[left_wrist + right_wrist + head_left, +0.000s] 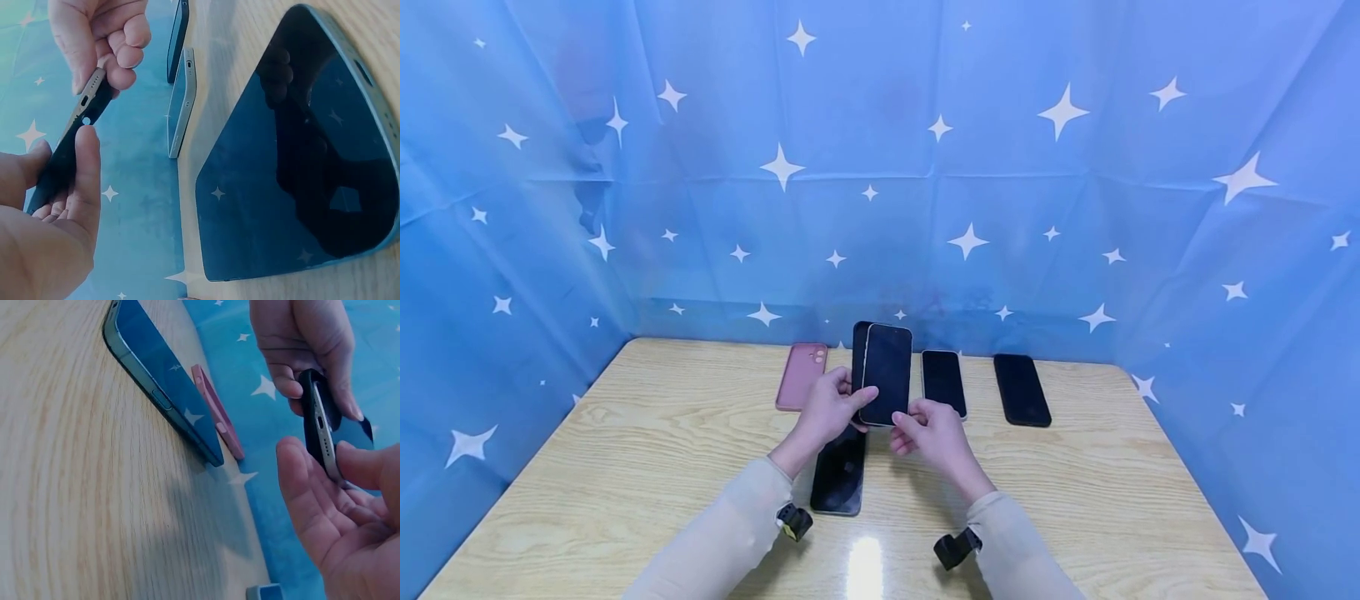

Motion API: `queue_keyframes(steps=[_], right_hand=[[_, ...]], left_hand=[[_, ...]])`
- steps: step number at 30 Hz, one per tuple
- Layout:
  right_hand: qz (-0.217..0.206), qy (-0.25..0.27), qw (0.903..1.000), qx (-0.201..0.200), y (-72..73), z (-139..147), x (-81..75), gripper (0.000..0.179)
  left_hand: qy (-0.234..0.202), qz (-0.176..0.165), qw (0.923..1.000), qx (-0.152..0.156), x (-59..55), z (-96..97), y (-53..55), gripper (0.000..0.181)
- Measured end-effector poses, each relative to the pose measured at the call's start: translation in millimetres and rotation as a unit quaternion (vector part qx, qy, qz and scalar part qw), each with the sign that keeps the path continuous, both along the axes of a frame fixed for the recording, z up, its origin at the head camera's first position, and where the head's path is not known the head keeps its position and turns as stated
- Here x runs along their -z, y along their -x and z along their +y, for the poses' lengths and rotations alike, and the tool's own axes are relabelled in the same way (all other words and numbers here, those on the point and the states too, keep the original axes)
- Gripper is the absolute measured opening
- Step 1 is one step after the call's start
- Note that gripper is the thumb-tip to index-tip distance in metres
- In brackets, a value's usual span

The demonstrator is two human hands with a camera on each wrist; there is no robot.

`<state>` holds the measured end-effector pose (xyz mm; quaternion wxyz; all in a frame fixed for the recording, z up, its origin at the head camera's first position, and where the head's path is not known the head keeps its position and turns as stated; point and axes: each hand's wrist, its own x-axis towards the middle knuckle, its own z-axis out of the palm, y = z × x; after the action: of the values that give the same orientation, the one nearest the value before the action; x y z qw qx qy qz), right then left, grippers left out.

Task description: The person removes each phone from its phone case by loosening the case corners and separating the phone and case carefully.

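Observation:
Both hands hold a smartphone point(889, 367) raised above the table, its dark screen facing me. A black phone case point(858, 354) sits behind it, sticking out past its left side. My left hand point(827, 408) grips the case and phone at the lower left, thumb over the screen's edge. At the lower right corner, my right hand point(936, 435) pinches the phone between thumb and fingers. In the right wrist view, the phone's pale bottom edge point(324, 434) with its charging port lies at an angle to the black case point(309, 406), partly apart from it.
Under the left forearm lies a dark-screened phone point(838, 477). A pink phone case point(802, 379) rests at the back left. Behind the right hand is a pale-edged phone point(943, 379), and farther right a black phone point(1022, 392). A blue star curtain point(880, 217) borders the wooden table point(1120, 500).

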<state>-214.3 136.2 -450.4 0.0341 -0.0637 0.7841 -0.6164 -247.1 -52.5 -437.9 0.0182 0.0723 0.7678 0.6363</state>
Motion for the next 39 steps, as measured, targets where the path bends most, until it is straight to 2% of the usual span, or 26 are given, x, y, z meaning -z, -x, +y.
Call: queue_keyframes(steps=[7,11,19,27,33,39], right_hand=[[-0.024,0.047,0.9983,0.022,2.8,6.0,0.9,0.021],[-0.03,0.076,0.9964,0.024,2.9,7.4,-1.6,0.016],[-0.032,0.124,0.9908,0.045,1.0,7.4,-4.3,0.012],[-0.035,0.129,0.99,0.045,-1.2,10.2,-6.2,0.01],[-0.038,0.131,0.9896,0.044,-6.2,11.6,-7.2,0.009],[-0.043,0.121,0.9907,0.045,-11.9,13.0,-7.5,0.01]], left_hand=[[-0.026,-0.031,0.9968,0.069,-2.8,-6.5,3.1,0.012],[-0.023,-0.047,0.9949,0.086,-4.4,-9.2,3.9,0.013],[-0.005,-0.047,0.9964,0.071,-8.1,-8.9,4.2,0.013],[0.001,-0.057,0.9974,0.045,-10.7,-10.9,8.7,0.011],[0.003,-0.05,0.9977,0.045,-13.0,-13.5,11.3,0.013],[0.012,-0.064,0.9974,0.031,-14.9,-15.5,13.7,0.019]])
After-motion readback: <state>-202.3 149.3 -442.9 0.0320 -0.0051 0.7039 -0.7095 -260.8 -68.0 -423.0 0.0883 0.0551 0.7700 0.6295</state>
